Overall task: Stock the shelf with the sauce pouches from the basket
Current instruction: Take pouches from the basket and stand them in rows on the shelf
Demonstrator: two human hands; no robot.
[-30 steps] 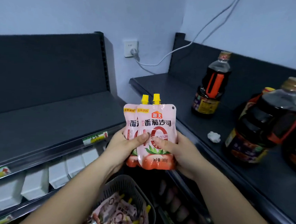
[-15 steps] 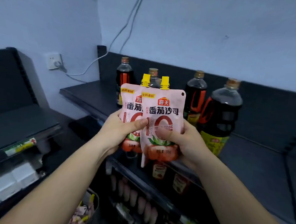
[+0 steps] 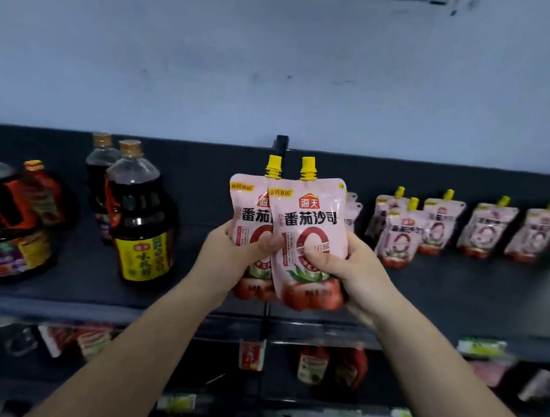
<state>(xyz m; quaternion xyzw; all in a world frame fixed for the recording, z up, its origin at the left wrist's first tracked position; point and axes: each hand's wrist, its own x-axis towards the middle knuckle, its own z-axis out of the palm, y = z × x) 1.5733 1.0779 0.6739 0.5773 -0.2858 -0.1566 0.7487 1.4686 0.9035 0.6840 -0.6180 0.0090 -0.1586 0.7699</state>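
Observation:
I hold two pink tomato sauce pouches with yellow caps upright in front of the dark shelf (image 3: 456, 296). My left hand (image 3: 231, 260) grips the left pouch (image 3: 250, 213), which sits partly behind the right pouch (image 3: 311, 224), gripped by my right hand (image 3: 350, 272). Several matching pouches (image 3: 402, 236) stand in a row on the shelf to the right, behind my right hand. The basket is out of view.
Large dark soy sauce bottles (image 3: 142, 225) stand on the shelf to the left, with more bottles (image 3: 9, 222) at the far left. A lower shelf holds red sauce bottles (image 3: 315, 364) and packets. A black divider post (image 3: 281, 143) rises behind the pouches.
My view has swung right along the shelf, from the corner to this shelf section. The stocked pouch row has come into view and the basket has dropped out. Both hands keep their pouches.

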